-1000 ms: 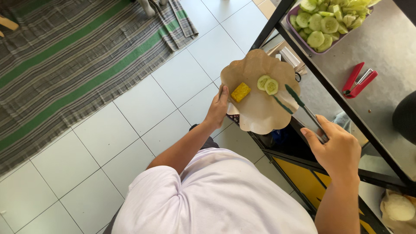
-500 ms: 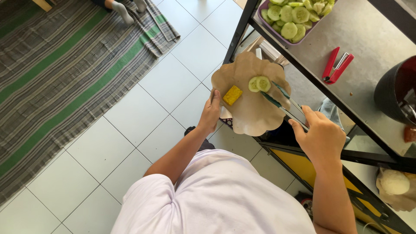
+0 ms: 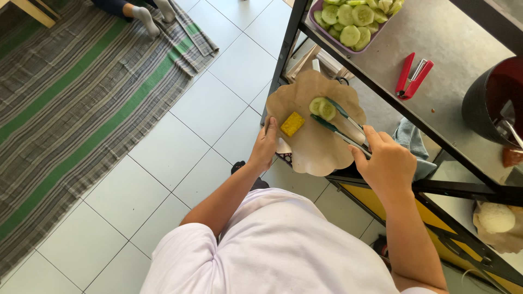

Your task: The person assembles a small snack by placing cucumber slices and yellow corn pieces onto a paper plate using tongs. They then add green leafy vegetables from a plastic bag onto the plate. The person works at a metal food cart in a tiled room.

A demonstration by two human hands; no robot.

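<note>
The left hand (image 3: 265,146) grips a scalloped brown paper sheet (image 3: 316,142); the right hand (image 3: 388,163) clasps green-tipped metal tongs (image 3: 340,124), apparently pinching two pale green cucumber slices (image 3: 322,108) beside a yellow fried square (image 3: 292,123).

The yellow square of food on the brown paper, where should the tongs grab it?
Probably across its two long flat sides, coming from the right where the tongs already are. The yellow square lies flat and tilted on the brown paper, apart from the cucumber slices, so both sides are free. The left hand holds the paper's edge just beside it, so that side is crowded.
</note>
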